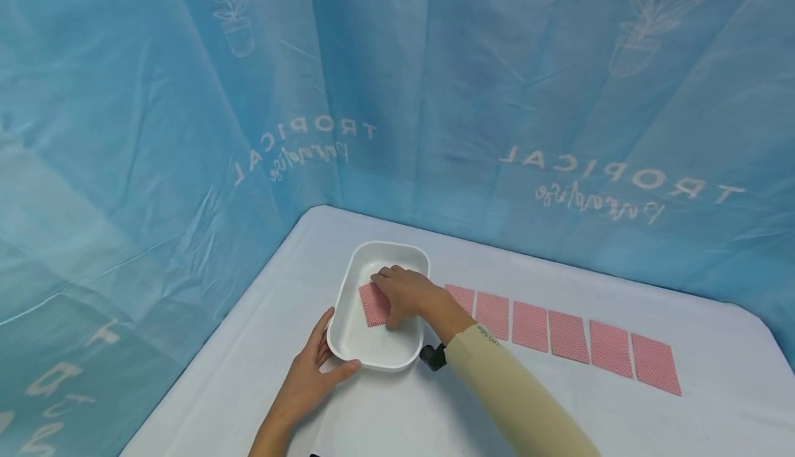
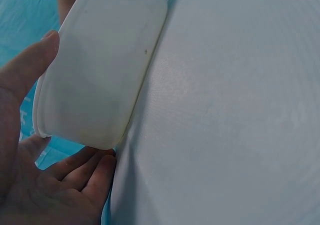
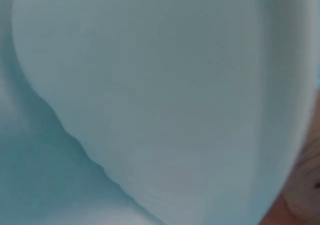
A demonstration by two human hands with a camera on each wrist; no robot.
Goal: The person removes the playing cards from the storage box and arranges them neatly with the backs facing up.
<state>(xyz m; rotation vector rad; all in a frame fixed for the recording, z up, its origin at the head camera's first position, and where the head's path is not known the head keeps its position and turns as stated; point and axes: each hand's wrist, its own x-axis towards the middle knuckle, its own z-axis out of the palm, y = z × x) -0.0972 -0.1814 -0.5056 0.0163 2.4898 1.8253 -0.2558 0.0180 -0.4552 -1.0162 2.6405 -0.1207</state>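
the right hand point(image 1: 408, 296) reaches into the tub point(image 1: 363, 343), pinching a red card point(image 1: 374, 305) between thumb and fingers, the card inside the tub's walls. the left hand point(image 1: 307, 378) grips the tub at its near left corner, thumb on the near side, fingers along the left. right of the tub, six more cards point(image 1: 568, 336) lie in a slanting row on the white tabletop point(image 1: 385, 415). beyond hangs a blue curtain point(image 1: 459, 132) printed with pale lettering.

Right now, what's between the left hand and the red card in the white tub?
Head view: rim and wall of the white tub, then its bare floor, separate the left hand from the red card.
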